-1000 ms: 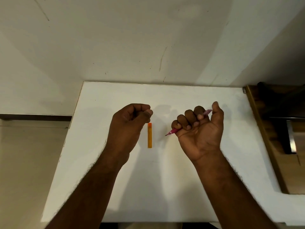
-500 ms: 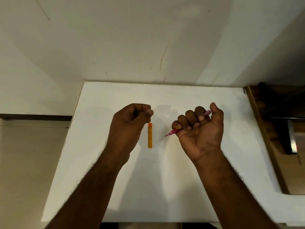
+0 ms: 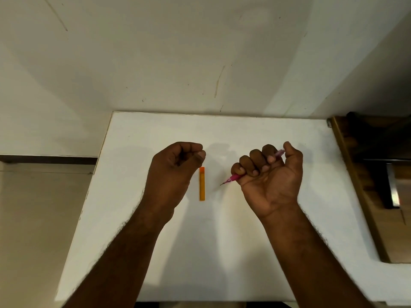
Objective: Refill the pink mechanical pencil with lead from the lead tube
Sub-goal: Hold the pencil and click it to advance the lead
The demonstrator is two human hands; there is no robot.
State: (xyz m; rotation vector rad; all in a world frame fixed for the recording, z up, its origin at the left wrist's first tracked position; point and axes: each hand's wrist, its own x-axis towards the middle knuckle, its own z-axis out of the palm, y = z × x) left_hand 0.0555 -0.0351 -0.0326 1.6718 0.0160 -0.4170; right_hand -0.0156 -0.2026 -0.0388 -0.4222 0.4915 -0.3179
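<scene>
The pink mechanical pencil [image 3: 232, 178] is gripped in the fist of my right hand [image 3: 270, 176], palm up, with its tip pointing down-left and its top end sticking out by the thumb. The orange lead tube [image 3: 202, 183] lies flat on the white table [image 3: 244, 241] between my hands, lengthwise toward me. My left hand [image 3: 175, 172] hovers just left of the tube with its fingers curled closed; whether something small is pinched inside it is hidden.
A wooden cabinet or drawer unit [image 3: 373, 185] borders the table's right edge. A white wall rises behind the table, and the floor [image 3: 40, 218] lies beyond the left edge.
</scene>
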